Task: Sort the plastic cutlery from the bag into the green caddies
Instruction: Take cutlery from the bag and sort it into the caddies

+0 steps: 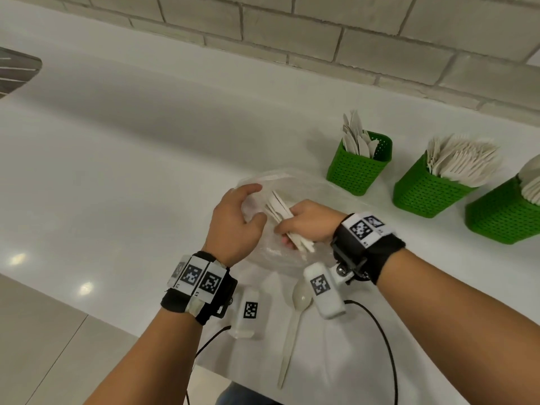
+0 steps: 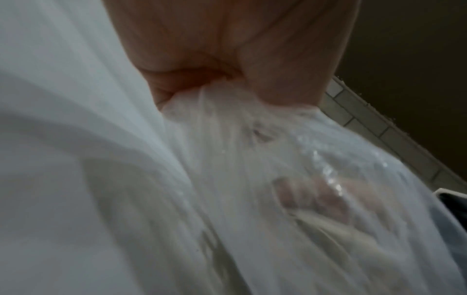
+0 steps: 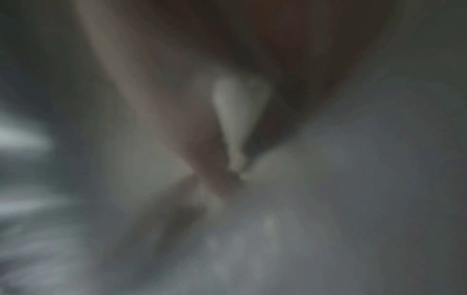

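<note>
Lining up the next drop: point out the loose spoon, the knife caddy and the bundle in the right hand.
loose spoon (image 1: 302,297), head view, on its bowl.
knife caddy (image 1: 355,171), head view, on its front wall.
bundle of cutlery (image 1: 279,209), head view, on the ends above the right hand.

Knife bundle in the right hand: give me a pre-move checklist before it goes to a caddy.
1. Right hand grips the knife bundle: ok.
2. Left hand holds the plastic bag: ok.
3. Bundle free of the bag: cannot tell.
4. Knife caddy upright, with room: ok.
5. Bundle is all knives: cannot tell, ends are hidden.
6. Stray spoon on the counter, unsorted: not ok.
</note>
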`<action>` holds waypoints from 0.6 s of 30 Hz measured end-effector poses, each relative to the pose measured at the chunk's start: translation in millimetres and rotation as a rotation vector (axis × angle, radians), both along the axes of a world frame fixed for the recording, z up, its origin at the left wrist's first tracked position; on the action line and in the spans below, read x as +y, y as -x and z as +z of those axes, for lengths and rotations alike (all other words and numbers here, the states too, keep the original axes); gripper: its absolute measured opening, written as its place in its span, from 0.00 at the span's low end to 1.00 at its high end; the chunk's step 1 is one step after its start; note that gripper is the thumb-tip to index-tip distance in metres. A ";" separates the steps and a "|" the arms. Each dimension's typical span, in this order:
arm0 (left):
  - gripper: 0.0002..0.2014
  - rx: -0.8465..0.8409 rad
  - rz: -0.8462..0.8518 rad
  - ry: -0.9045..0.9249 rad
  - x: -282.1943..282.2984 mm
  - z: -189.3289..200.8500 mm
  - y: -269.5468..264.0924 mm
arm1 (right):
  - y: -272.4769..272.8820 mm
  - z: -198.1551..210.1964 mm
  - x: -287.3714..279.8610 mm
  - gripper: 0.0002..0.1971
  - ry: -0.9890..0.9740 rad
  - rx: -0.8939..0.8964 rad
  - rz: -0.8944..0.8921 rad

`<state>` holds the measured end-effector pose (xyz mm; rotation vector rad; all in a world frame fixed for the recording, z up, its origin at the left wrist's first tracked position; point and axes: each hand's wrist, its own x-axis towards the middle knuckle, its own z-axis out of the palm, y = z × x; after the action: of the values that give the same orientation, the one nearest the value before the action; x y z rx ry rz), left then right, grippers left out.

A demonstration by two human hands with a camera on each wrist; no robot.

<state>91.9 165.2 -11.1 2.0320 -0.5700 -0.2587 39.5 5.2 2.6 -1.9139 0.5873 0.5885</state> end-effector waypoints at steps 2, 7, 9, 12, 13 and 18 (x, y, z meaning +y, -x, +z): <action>0.24 -0.095 0.030 -0.078 0.9 -5.9 -3.1 | 3.7 4.6 -7.5 0.06 -0.148 -0.004 -0.106; 0.30 -0.125 0.091 -0.217 7.6 -8.2 -19.3 | 17.7 30.7 -14.3 0.07 -0.067 -0.077 -0.021; 0.32 -0.114 0.059 -0.279 9.2 -4.7 -25.0 | 30.3 52.6 -11.9 0.11 0.069 -0.165 0.134; 0.29 -0.067 0.061 -0.288 11.1 2.3 -26.8 | 57.7 76.3 -6.9 0.17 0.243 -0.221 0.329; 0.26 -0.061 0.070 -0.266 11.8 4.7 -24.9 | 68.2 74.9 -4.2 0.19 0.252 -0.178 0.358; 0.20 -0.174 0.147 -0.048 13.6 12.6 -12.6 | 113.2 21.1 9.1 0.21 0.408 -0.081 0.355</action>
<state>104.5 178.8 1.5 2.1444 -0.5220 -0.0074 -73.8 14.3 23.7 -2.4437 0.3316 0.6458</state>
